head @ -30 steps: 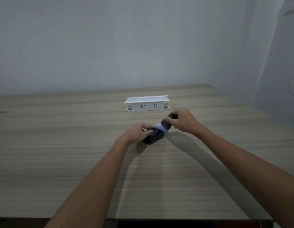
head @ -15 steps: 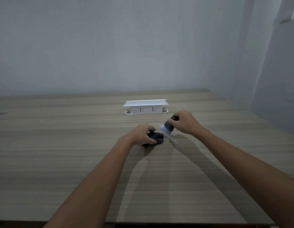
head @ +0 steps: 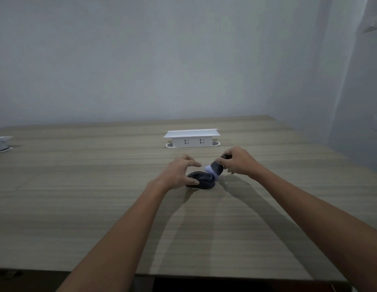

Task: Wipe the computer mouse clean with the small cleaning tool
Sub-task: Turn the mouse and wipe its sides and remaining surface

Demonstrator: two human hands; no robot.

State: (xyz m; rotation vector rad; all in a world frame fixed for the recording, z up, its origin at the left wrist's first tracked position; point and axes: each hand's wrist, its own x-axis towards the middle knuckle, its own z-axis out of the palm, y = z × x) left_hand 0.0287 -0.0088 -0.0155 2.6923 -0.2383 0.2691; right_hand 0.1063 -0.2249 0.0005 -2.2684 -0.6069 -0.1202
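We see a wood-grain worktop (head: 78, 207) against a plain pale wall (head: 162, 60). On it, toward the back, stands a white socket box (head: 191, 139); another white object (head: 1, 143) sits at the far left edge.

Office-like room, wood-grain desk (head: 78, 207), pop-up desk socket box (head: 191, 138), bare wall (head: 141, 60)

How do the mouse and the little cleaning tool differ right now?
The mouse is dark all over and lies flat on the table, steadied by the left hand. The cleaning tool has a pale tip, is tilted, and is gripped by the right hand. Both have dark bodies.
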